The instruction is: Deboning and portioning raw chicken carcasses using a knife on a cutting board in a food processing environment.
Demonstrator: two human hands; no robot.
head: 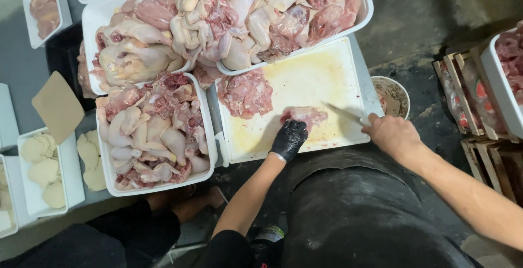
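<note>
My left hand point(289, 139), in a black glove, presses down on a piece of raw chicken point(306, 116) lying on a white cutting board point(305, 77). My right hand point(392, 135), bare, grips the handle of a knife point(343, 113) whose blade points left and meets the chicken piece. A pile of cut meat point(246, 93) lies on the board's left part.
White tubs of raw chicken stand left point(208, 153) and behind point(362, 11) the board. A small round bowl point(402, 94) sits right of the board. Wooden crates point(479, 137) and another tub are at far right. Trays with pale flat pieces point(73, 181) lie at left.
</note>
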